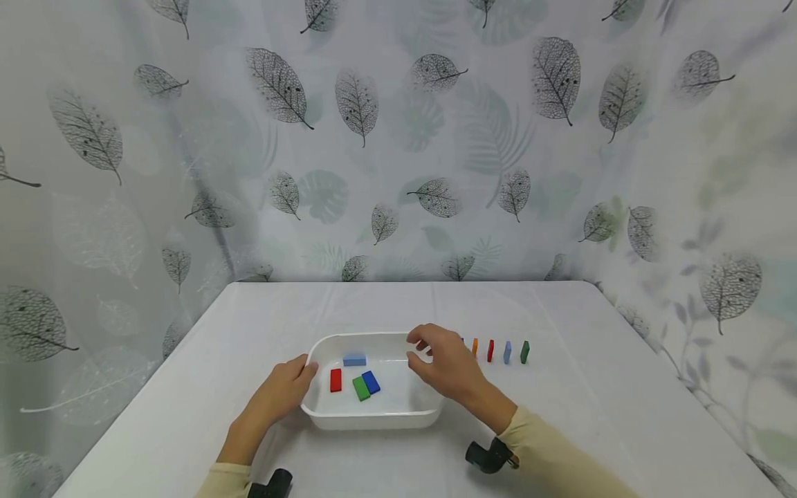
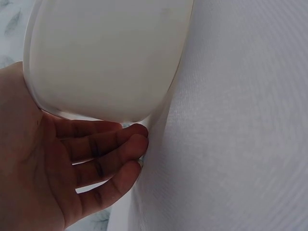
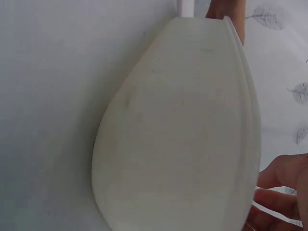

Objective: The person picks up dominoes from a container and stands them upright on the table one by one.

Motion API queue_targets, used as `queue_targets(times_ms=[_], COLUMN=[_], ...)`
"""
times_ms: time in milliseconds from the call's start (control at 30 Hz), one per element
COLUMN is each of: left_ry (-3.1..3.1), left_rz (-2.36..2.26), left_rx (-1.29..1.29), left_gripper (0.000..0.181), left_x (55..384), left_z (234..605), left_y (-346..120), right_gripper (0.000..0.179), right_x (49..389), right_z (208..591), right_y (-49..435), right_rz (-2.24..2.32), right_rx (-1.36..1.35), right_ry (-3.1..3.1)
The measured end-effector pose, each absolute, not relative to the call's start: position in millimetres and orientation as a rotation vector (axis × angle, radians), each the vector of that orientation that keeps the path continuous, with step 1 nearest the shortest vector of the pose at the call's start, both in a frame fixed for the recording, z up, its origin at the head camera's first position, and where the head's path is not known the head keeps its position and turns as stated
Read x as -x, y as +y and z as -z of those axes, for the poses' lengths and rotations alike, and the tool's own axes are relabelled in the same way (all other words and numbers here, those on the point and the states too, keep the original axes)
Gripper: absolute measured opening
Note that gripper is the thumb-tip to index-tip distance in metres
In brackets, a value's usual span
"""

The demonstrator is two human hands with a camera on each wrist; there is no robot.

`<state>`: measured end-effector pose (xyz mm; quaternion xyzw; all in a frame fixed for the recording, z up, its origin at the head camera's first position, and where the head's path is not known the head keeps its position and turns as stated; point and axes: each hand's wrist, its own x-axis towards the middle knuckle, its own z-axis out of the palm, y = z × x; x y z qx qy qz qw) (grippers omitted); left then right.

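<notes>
A white plastic tray (image 1: 373,420) lies on the table with several small blocks inside. A light blue block (image 1: 354,360) is near its far wall, and a red block (image 1: 335,380) is at the left. A green block (image 1: 361,388) and a dark blue block (image 1: 371,382) touch each other in the middle. My left hand (image 1: 283,391) grips the tray's left end, thumb at the rim; in the left wrist view its fingers (image 2: 103,149) bend beside the outer wall. Above the tray's right end is my right hand (image 1: 445,363), thumb and fingers apart, with nothing visible between them.
Right of the tray, small blocks stand in a row: an orange block (image 1: 475,347), a red one (image 1: 490,351), a light blue one (image 1: 507,352) and a green one (image 1: 525,352). A blue one is mostly hidden behind my right hand. A leaf-patterned curtain (image 1: 398,152) surrounds the white table (image 1: 591,415).
</notes>
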<state>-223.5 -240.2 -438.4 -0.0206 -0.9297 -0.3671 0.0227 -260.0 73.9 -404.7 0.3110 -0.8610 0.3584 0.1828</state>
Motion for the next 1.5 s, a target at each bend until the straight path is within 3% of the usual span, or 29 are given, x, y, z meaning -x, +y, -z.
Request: queue_targets(times_ms=[867, 1500], left_ry=[-2.875, -2.885], left_rz=[1.159, 1.135], left_rx=[0.09, 0.085], left_gripper=[0.031, 0.032], left_x=[225.6, 226.3], left_z=[435.6, 437.6], left_y=[-242.9, -241.6], right_gripper=[0.03, 0.036], right_x=[266.8, 270.2], right_z=[416.0, 427.6], right_y=[1.8, -9.4], right_rz=[-0.815, -0.524], right_rx=[-0.894, -0.908], right_ry=[-2.852, -3.03])
